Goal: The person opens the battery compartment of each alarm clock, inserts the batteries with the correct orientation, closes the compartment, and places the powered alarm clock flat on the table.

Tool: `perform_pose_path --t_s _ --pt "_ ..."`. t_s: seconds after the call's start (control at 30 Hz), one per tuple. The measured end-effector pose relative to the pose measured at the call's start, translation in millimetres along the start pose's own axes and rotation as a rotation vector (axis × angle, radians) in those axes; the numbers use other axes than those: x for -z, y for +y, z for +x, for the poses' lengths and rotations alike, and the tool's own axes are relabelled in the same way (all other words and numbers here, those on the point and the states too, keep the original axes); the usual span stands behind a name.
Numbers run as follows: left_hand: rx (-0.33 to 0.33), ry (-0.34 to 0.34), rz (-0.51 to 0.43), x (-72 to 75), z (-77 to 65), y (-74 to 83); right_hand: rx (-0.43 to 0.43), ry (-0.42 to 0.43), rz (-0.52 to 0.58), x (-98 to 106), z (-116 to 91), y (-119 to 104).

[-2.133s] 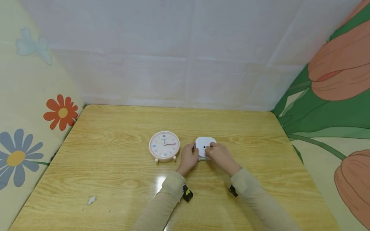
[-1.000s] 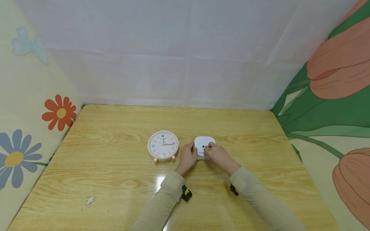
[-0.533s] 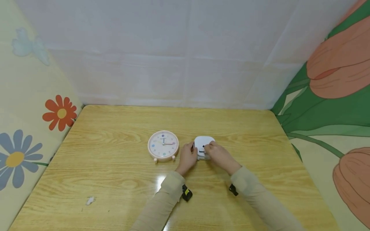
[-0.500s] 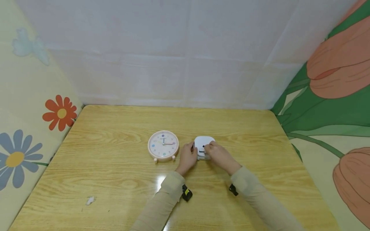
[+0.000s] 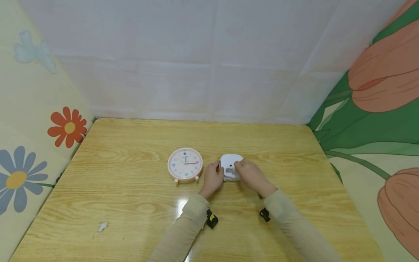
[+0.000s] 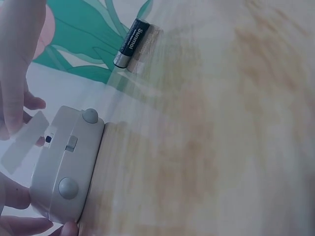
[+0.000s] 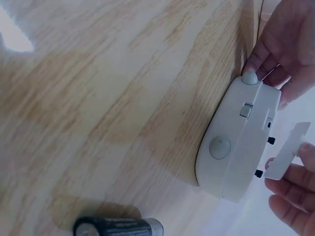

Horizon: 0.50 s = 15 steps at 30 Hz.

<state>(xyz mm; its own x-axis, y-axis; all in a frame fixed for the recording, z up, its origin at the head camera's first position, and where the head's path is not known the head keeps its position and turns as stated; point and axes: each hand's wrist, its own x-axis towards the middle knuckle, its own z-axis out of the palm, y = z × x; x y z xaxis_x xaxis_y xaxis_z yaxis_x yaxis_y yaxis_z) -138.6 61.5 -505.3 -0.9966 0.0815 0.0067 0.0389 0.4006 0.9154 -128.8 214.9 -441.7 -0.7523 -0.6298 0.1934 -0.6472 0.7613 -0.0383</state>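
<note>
A small white clock lies face down on the wooden table, its back with black knobs turned up. My left hand grips the clock's left side. Just above the clock's back, my right hand pinches a thin white battery cover between thumb and fingers. In the right wrist view the cover is tilted and apart from the clock. A dark opening shows in the clock's back in the head view. Near the clock a black and silver Sunmol battery lies on the table; the right wrist view shows the battery at its bottom edge.
A pink round alarm clock lies face up to the left of my left hand. A torn white patch marks the table at front left. A white cloth wall stands behind, with flower-patterned walls at both sides.
My right hand has lifted the battery cover off the white clock's back and moved slightly right, uncovering the opening. The left hand stays on the clock.
</note>
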Motion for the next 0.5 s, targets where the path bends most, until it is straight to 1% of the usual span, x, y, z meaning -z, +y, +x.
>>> perform_pose_path --t_s 0.1,0.27,0.5 --pt "0.003 -0.004 0.001 0.6 0.0 0.2 -0.035 0.013 0.009 -0.6 -0.4 0.4" --pt "0.009 -0.011 0.001 1.6 -0.7 1.6 -0.103 0.011 0.033 -2.1 -0.3 1.0" --pt "0.023 -0.019 0.011 1.7 -1.2 1.9 -0.132 0.031 0.162 -3.5 -3.2 1.2"
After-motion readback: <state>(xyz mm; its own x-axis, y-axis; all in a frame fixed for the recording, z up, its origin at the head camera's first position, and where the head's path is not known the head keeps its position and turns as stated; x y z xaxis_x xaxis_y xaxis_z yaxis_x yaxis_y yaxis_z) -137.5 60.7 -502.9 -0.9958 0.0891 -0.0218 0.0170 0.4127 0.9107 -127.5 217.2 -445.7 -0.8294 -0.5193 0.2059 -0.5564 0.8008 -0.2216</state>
